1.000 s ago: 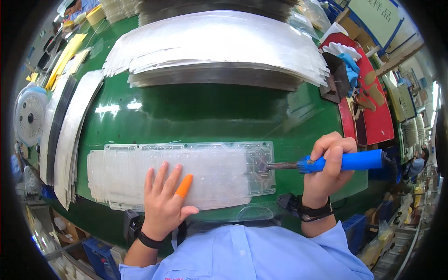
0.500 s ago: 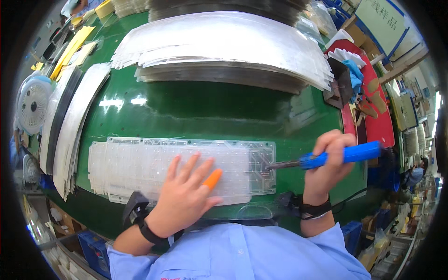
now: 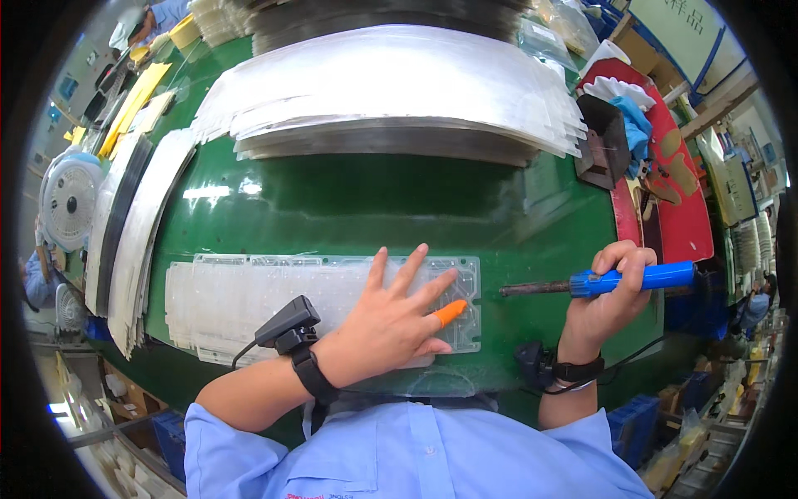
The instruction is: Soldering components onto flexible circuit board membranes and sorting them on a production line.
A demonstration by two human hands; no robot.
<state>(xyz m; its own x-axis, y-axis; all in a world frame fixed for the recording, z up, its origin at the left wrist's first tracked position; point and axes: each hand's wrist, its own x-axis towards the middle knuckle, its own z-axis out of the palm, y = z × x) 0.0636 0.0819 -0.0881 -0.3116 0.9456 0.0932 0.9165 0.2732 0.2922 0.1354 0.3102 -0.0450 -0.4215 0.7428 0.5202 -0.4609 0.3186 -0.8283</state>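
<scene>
My left hand (image 3: pixel 386 320) lies with spread fingers on a fanned row of thin, clear plastic sheets (image 3: pixel 249 303) with printed patterns, toward its right end. An orange finger cot (image 3: pixel 451 313) covers its index fingertip. My right hand (image 3: pixel 611 295) is wrapped round the blue handle of a soldering iron (image 3: pixel 657 276). The iron's dark metal shaft points left, its tip a little right of the sheets and apart from them. Part of the sheets is hidden under my left hand and forearm.
A large pile of silvery sheets (image 3: pixel 399 83) spans the far side of the green table (image 3: pixel 374 204). More stacked sheets (image 3: pixel 154 241) and a white fan (image 3: pixel 71 204) stand at left. At right are a dark metal holder (image 3: pixel 603 141), a red tray (image 3: pixel 686 208) and blue cloth (image 3: pixel 633 129).
My left hand has slid right across the sheets, its fingers now over their right end. My right hand has drawn the soldering iron off the sheets to the right.
</scene>
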